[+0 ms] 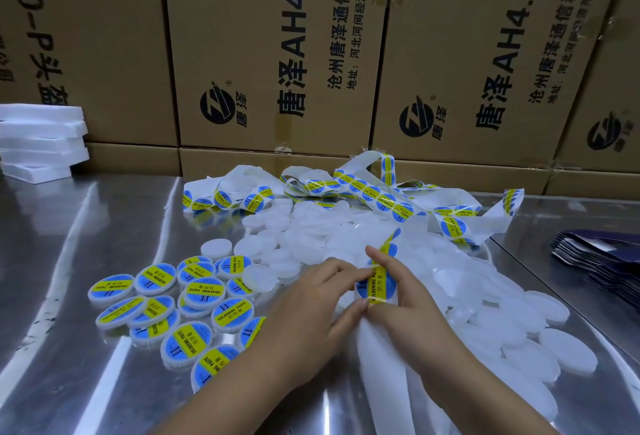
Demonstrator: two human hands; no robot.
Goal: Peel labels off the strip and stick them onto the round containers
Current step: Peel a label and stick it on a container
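Progress partial: labelled containers [162, 299] lay heaped left of the hands, while far more blank containers [540, 327] waited centre and right. Left hand [311, 303] and right hand [401, 299] both pinched one label [378, 282] on the strip [369, 189], fingertips clamped on it, apparently mid-peel.

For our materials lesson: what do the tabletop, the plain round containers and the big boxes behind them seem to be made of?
Tabletop: polished metal, probably stainless steel; it mirrors streaks of light.
Plain round containers: translucent white plastic with a matte finish, judging by their milky look.
Boxes: brown cardboard, printed in black, with taped seams.
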